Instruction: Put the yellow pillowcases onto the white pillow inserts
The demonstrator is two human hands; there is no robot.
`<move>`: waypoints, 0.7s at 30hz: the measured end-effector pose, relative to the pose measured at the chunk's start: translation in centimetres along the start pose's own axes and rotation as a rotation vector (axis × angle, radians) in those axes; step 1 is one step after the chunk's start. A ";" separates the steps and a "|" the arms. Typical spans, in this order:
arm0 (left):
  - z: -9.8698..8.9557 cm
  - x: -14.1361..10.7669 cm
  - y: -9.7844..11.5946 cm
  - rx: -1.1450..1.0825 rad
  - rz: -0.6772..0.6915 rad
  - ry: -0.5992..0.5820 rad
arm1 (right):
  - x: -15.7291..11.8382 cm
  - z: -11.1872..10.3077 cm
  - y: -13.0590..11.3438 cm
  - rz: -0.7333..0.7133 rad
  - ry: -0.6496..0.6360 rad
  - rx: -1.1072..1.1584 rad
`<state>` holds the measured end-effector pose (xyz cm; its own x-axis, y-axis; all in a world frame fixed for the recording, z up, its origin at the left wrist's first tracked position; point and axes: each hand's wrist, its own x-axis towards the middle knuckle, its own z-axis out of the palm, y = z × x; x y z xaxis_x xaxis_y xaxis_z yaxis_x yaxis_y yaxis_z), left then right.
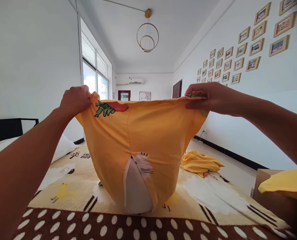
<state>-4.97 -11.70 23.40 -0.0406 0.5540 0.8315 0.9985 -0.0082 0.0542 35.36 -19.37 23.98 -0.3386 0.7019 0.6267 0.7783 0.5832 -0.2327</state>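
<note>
A yellow printed garment [156, 133] hangs stretched between my two hands, above a bed. It carries a red carrot with green leaves near its upper left and a white animal face lower down. A seam runs down its middle to a split, where a pale inner surface [137, 190] shows. My left hand [74, 100] is closed on the upper left corner, with cloth bunched at the fingers. On the other side, my right hand [206, 96] pinches the upper right edge between thumb and fingers. The garment's lower end hangs down to the bed.
Under the garment lies a cream blanket [60, 195] with a brown, white-dotted border [85, 228]. A crumpled yellow cloth [201, 161] rests on it behind, to the right. At the right edge stands a cardboard box [266, 180] with yellow cloth [286, 181]. A white pillow [63, 148] lies left.
</note>
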 end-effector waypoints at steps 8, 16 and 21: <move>-0.2 -0.6 -0.4 0.077 0.054 -0.076 | 0.8 1.7 -0.1 0.018 0.010 0.134; -0.3 -0.8 -0.4 0.096 0.108 -0.084 | 1.0 1.1 -0.4 0.143 -0.108 -0.118; -0.5 -0.9 -0.2 0.088 0.127 -0.088 | 1.3 0.8 0.1 0.193 -0.136 -0.364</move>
<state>-5.12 -12.65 22.95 0.0854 0.6237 0.7770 0.9949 -0.0120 -0.0998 34.58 -18.09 24.20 -0.2160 0.8459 0.4876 0.9617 0.2707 -0.0436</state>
